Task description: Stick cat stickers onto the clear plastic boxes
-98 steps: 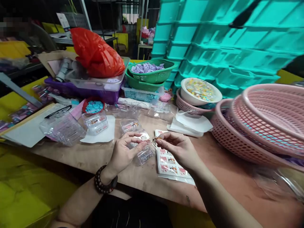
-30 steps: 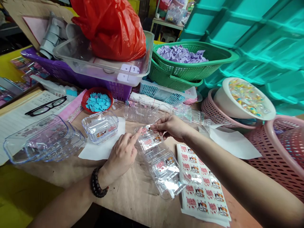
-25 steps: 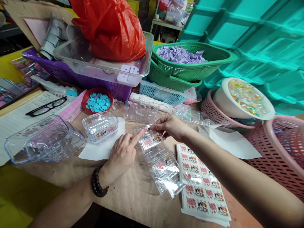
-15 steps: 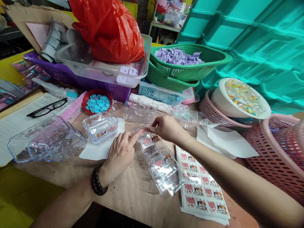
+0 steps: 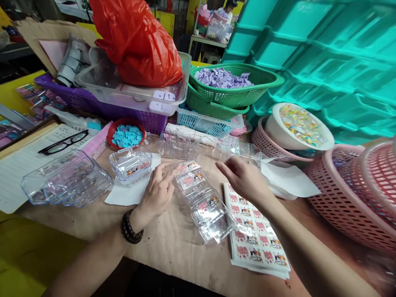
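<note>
While the left hand rests its forefinger against the far end of a row of clear plastic cases, the right hand hangs apart from them, over the far part of the sticker sheets. The left hand grips nothing: the forefinger is extended, the other fingers loosely bent. The right hand is blurred, its fingers curled; whether it pinches anything I cannot tell. The cases lie on the wooden table between the hands, slanting toward the near right, where the last appears to overlap the edge of the sheets. Cat stickers show at three places along the row. To the left, a clear box stands on white paper, beside a nested stack. The chief hazard, in my judgement, is slippage: steadied at one end only, the smooth cases could skew under a sideways push. A low sweep of the right forearm could disturb the sheets, and uneven finger pressure could leave a sticker creased or lifting.
</note>
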A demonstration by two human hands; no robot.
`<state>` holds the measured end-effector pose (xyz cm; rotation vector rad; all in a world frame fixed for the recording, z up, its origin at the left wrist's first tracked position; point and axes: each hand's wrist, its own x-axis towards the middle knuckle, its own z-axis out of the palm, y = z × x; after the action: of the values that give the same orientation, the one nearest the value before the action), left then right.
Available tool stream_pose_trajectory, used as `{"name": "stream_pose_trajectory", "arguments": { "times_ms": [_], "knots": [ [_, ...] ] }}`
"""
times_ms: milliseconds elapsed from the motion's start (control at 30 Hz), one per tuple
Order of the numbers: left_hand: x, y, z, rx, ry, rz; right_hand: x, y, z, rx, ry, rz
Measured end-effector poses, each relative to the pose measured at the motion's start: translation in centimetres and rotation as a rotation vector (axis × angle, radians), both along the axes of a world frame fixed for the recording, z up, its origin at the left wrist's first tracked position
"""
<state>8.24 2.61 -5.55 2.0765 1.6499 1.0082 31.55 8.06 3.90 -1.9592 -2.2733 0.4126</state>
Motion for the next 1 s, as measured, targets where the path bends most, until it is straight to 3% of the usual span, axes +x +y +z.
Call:
{"name": "stream_pose_trajectory", "arguments": {
  "times_ms": [100, 233, 333, 467, 600, 733, 867, 1000],
  "knots": [
    [0.5, 0.5, -0.8, -0.092, -0.258, -0.008, 2.6, -5.6, -0.8, -0.225, 0.341, -0.062],
    [1.3, 1.5, -1.5, -0.328, -0.559, 0.061, 2.1, -11.7, -3.4, -0.262, 0.293, -0.151],
    [1.7, 2.2, -1.2, -0.345, -0.801, 0.148, 1.0, -13.1, -4.8, -0.221, 0.294, -0.126],
    [2.6, 1.2, 0.6, -0.27, -0.963, 0.177, 1.3, -14.1, -5.3, -0.035, 0.343, -0.044],
    [3.9, -2.6, 3.6, -0.114, -1.19, 0.143, 2.4, -16.3, -4.4, 0.266, 0.289, 0.07],
    [3.6, -6.9, 6.7, 0.155, -1.56, 0.091, 1.0, -18.6, -1.1, 0.518, 0.211, 0.24],
    [-0.4, -11.6, 8.6, 0.233, -1.769, 0.211, -4.0, -20.4, 2.2, 0.682, 0.196, 0.484],
    [-7.1, -17.4, 8.8, 0.235, -1.681, 0.42, -11.8, -21.6, 3.5, 0.711, 0.214, 0.866]
  ]
}}
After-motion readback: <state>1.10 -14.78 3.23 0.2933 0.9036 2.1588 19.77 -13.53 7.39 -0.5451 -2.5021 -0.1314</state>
